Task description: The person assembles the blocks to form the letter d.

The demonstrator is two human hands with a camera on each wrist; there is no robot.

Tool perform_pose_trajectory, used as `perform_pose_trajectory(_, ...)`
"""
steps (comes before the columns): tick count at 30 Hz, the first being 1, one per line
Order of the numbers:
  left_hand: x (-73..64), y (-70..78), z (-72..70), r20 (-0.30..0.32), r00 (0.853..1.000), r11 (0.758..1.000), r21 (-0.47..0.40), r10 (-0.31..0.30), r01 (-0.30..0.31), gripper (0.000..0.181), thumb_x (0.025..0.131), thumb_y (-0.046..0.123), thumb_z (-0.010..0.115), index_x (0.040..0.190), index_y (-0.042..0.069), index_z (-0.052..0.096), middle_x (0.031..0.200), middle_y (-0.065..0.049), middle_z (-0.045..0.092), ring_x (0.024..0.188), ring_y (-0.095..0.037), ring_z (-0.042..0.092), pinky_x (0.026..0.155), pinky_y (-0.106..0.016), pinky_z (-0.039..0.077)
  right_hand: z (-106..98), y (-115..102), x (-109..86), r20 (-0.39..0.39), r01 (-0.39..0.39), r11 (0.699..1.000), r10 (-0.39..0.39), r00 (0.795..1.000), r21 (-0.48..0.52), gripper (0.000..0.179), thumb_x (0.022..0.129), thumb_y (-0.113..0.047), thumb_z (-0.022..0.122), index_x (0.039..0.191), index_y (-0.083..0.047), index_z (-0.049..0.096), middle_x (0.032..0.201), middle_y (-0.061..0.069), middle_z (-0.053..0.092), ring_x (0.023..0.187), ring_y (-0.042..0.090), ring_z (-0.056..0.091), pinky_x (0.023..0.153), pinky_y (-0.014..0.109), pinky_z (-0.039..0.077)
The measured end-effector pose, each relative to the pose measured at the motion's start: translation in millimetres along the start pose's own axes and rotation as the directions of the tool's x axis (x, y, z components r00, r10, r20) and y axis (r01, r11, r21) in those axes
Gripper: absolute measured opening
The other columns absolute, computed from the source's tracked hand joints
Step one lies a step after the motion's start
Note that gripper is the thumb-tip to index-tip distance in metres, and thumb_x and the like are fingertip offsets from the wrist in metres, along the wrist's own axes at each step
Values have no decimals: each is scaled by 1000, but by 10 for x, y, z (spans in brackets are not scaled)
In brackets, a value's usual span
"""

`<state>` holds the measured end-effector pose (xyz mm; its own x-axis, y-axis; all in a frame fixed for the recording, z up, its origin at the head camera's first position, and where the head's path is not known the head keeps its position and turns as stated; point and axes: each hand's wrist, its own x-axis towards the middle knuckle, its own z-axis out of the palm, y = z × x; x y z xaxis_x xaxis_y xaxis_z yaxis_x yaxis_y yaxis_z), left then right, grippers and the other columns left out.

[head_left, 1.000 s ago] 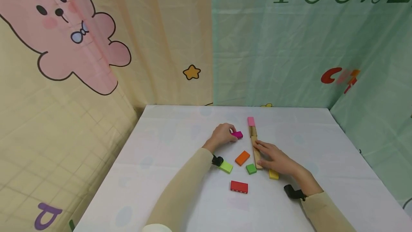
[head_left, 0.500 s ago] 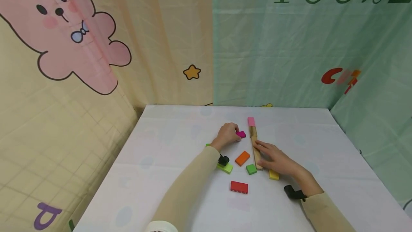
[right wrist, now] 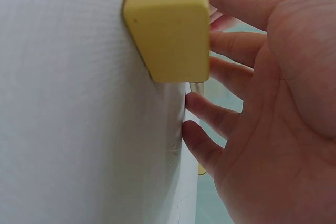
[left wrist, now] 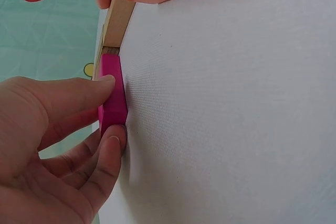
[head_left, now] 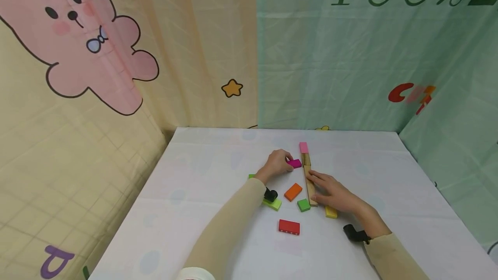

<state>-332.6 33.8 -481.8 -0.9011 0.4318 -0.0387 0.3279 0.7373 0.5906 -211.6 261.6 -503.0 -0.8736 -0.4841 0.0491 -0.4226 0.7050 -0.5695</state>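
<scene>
In the head view my left hand (head_left: 276,164) pinches a magenta block (head_left: 295,163) between thumb and fingers, just left of a row of blocks. The left wrist view shows that magenta block (left wrist: 113,90) low over or on the white tabletop, its far end close to the row. The row runs away from me: a long wooden block (head_left: 310,191), a shorter brownish block (head_left: 306,159), then a pink block (head_left: 303,147). My right hand (head_left: 334,191) rests on the long wooden block, fingers extended and thumb near its close end. A yellow block (right wrist: 170,40) partly hides its fingers in the right wrist view.
On the white table (head_left: 233,245) lie an orange block (head_left: 293,192), a green block (head_left: 304,205), a red block (head_left: 289,227) and a yellow block (head_left: 331,212). A lime block (head_left: 273,204) and another green one (head_left: 251,176) are partly behind the left wrist. Printed curtains surround the table.
My left hand has carried the magenta block rightward, close to the row. Another green block now shows beside the left wrist. The right hand stays in place on the long wooden block.
</scene>
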Motion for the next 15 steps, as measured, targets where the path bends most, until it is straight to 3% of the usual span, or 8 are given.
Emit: perform_pose_trajectory(15, 21, 6, 49, 3, 1000, 999, -34, -14, 14, 30, 87, 16, 81, 115, 9, 75, 94, -2, 68, 82, -13, 57, 70, -22, 48, 9, 7, 5, 0, -13, 1000, 13, 1000, -18, 73, 95, -38, 70, 156, -11, 39, 162, 13, 28, 144, 42, 28, 106, 68, 32)
